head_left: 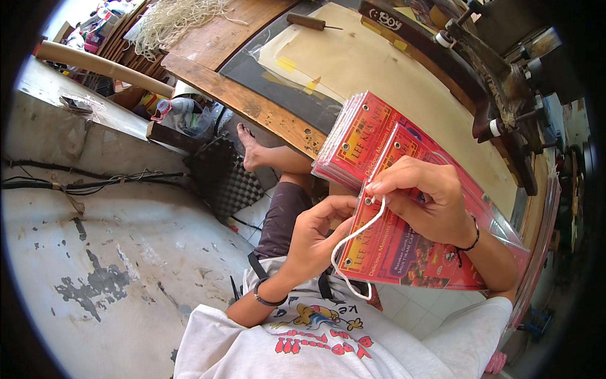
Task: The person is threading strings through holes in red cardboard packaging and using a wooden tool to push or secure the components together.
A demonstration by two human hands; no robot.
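Observation:
I hold a red laminated printed sheet tilted over my lap, with metal eyelets near its edge. My left hand grips the sheet's left edge, thumb in front and fingers partly behind it. My right hand pinches a white cord beside an eyelet at the sheet's upper corner. One loose length of the cord hangs down in a curve across the sheet's left side. Whether it passes through the eyelet is hidden by the fingers. Just beyond stands a stack of similar red sheets on the table corner.
A wooden worktable carries beige paper, an awl-like tool and a bundle of white cords. A dark metal-and-wood frame stands at the far right. A peeling low wall with cables is on my left.

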